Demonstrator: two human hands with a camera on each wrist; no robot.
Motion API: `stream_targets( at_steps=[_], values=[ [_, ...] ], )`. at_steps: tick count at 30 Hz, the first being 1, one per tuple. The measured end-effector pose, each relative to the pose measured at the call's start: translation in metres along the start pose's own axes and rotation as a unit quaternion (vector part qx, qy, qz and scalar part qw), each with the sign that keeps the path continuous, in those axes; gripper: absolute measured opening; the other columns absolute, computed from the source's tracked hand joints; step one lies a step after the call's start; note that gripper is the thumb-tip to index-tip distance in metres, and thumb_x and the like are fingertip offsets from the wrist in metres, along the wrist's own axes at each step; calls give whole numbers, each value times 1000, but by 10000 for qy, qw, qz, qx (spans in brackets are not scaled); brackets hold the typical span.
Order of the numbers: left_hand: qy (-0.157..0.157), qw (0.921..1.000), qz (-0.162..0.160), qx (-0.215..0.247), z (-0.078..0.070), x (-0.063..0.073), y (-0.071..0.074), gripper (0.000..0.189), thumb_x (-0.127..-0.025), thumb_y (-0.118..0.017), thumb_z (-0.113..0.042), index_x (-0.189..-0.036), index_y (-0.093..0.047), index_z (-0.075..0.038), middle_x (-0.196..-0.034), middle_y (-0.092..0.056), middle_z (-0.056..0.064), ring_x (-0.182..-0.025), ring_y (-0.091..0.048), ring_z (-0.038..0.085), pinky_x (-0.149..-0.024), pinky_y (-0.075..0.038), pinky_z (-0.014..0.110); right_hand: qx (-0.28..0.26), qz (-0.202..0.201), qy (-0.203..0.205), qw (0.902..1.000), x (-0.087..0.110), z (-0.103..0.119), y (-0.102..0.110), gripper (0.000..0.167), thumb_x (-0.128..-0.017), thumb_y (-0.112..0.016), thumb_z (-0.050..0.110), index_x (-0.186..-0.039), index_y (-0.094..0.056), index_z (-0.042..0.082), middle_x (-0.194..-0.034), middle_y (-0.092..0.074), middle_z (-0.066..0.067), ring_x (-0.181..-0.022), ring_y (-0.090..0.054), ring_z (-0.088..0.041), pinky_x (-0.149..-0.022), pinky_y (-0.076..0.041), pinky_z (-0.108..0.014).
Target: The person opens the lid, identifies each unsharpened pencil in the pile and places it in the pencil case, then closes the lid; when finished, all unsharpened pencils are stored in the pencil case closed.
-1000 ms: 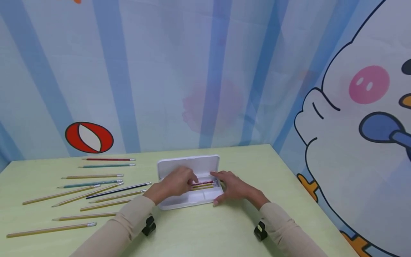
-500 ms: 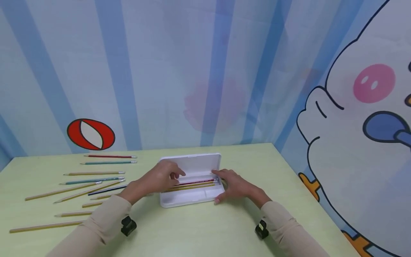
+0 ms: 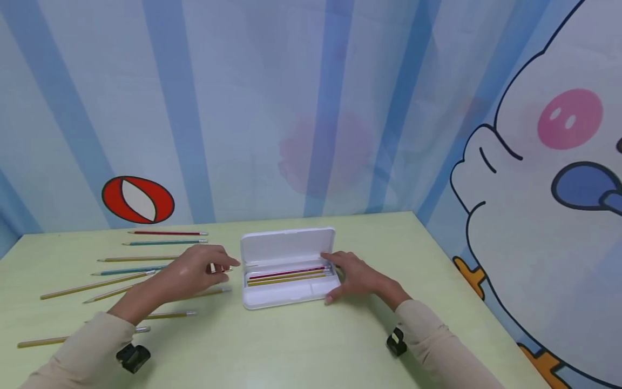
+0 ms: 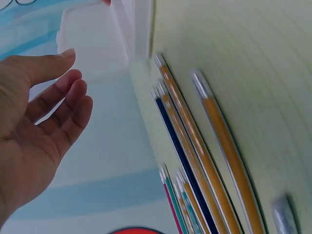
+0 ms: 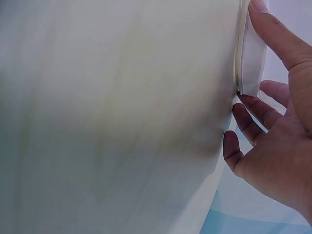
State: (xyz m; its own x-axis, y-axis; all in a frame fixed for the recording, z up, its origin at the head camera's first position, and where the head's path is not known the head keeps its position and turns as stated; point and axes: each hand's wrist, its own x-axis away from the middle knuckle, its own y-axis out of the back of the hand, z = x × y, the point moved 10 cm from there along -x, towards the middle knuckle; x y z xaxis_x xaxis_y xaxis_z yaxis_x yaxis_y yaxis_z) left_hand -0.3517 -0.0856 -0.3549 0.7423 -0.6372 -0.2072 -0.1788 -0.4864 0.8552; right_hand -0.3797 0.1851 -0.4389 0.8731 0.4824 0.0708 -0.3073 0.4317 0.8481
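Observation:
A white pencil case (image 3: pixel 278 299) stands with its lid raised, in the middle of the table. Inside lie a red pencil (image 3: pixel 286 274) and yellow pencils (image 3: pixel 290 278), side by side. My right hand (image 3: pixel 357 276) holds the case's right end, thumb at the front corner and fingers at the back; the right wrist view shows the thumb on the white case end (image 5: pixel 252 61). Left of the case, my left hand (image 3: pixel 187 275) hovers over the loose pencils with fingers loosely bent. Nothing is in its grasp in the left wrist view, where a dark blue pencil (image 4: pixel 181 158) lies below.
Several yellow pencils (image 3: pixel 97 286) spread over the table's left side, some covered by the left arm. Farther back are a red pencil (image 3: pixel 167 233) and teal pencils (image 3: pixel 165 243). A curtain (image 3: pixel 252 108) with cartoon figures hangs behind the table (image 3: pixel 311 346).
My left hand has left the inside of the case and moved left over the loose pencils. The pencils in the case now show at full length. My right hand stays at the case.

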Motion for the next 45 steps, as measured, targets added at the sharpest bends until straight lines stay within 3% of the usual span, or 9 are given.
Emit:
stream_targets(
  at_steps=[7, 22, 33, 38, 45],
  values=[
    [282, 9993, -221, -137, 25, 20, 17, 30, -82, -74, 2, -112, -75, -5, -96, -72, 4, -75, -60, 2, -63, -53, 22, -18, 6, -37, 10000, 1, -2, 0, 104, -70, -91, 34, -154, -36, 7, -149, -47, -20, -134, -42, -37, -110, -38, -55],
    [822, 9950, -306, -483, 73, 52, 46, 38, -79, -79, 0, -117, -72, -2, -111, -73, 14, -78, -61, 5, -65, -54, 22, 4, 37, -50, 10000, 0, 0, 1, 104, -71, -90, 35, -155, -36, 7, -149, -47, -19, -134, -42, -36, -111, -38, -54],
    [1614, 9833, -148, -823, 125, 81, 57, 39, -80, -79, -5, -118, -71, 2, -109, -71, 20, -85, -66, 22, -66, -52, 27, 28, 32, -28, 10000, 0, -1, 1, 104, -71, -90, 36, -155, -36, 7, -148, -47, -19, -133, -43, -36, -110, -39, -54],
    [1909, 9771, 41, -937, 149, 94, 58, 38, -78, -78, -2, -115, -71, 6, -108, -71, 24, -83, -66, 23, -64, -51, 26, 18, 45, -35, 10000, 1, -1, 0, 104, -71, -90, 35, -155, -35, 7, -149, -47, -19, -133, -42, -36, -110, -38, -54],
    [2243, 9674, -10, -1173, 173, 109, 66, 35, -76, -79, 1, -109, -71, 9, -100, -69, 25, -79, -64, 26, -63, -50, 34, 9, 49, 10, 10000, 1, 1, 1, 104, -71, -90, 35, -155, -36, 7, -150, -46, -20, -134, -42, -37, -111, -38, -54]
  ],
)
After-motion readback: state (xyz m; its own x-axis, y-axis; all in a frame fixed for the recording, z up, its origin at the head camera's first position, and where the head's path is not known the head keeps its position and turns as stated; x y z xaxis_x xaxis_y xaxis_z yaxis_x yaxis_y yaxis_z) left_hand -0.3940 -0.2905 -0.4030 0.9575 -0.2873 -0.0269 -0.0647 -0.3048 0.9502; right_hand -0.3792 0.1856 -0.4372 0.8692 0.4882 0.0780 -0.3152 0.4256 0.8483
